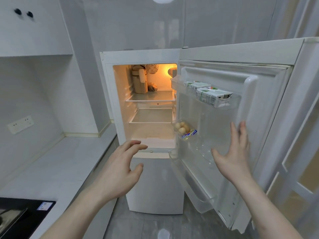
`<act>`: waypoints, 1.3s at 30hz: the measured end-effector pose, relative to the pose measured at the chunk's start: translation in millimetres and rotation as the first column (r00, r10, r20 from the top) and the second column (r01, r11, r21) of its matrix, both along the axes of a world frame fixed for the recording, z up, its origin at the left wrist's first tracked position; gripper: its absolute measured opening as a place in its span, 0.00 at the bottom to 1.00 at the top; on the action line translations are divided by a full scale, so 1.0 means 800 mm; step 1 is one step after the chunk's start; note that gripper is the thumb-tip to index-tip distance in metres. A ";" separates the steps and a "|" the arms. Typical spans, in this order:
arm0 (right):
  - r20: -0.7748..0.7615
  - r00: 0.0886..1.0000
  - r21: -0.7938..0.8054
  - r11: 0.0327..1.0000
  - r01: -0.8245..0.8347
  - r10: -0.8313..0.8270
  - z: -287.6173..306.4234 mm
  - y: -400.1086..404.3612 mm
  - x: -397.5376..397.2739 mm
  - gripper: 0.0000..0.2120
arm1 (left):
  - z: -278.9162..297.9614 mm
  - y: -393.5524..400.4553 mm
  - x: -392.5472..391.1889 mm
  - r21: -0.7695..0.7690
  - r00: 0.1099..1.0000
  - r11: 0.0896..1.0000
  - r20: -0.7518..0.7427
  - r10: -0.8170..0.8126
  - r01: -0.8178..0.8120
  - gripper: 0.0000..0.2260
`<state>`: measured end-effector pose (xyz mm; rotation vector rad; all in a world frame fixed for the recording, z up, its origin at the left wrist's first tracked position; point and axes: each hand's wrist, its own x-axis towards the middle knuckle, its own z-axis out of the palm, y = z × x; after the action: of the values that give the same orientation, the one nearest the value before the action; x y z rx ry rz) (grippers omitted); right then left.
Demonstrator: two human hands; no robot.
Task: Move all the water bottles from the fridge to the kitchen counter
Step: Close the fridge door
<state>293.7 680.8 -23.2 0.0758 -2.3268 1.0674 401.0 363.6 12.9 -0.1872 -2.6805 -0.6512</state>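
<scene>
Glossy white enamel on the fridge [155,187]; clear, smooth plastic for the door bins [203,192]; glassy shelves [151,97] inside. Printed, slightly shiny cartons [214,95] of coated paper. Matt, pale stone-like tabletop [57,163]. Black glossy glass on the cooktop [25,214]. Matt grey floor [138,226].

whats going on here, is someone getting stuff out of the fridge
A person stands at an open fridge with both hands empty. The left hand reaches toward the lit compartment with fingers spread, and the right hand is held flat near the open door. The door shelves hold cartons and a pack of eggs. No water bottle can be made out for certain, and none stands on the counter.
</scene>
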 end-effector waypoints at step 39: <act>-0.516 0.779 -0.137 0.864 -0.485 0.356 0.026 -0.251 0.060 0.21 | -0.019 -0.180 0.041 0.066 0.984 0.982 0.044 0.174 -0.177 0.21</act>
<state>341.5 479.6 -2.1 0.7159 -1.7350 1.3842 433.5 219.5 -2.0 0.0811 -2.6670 -0.6967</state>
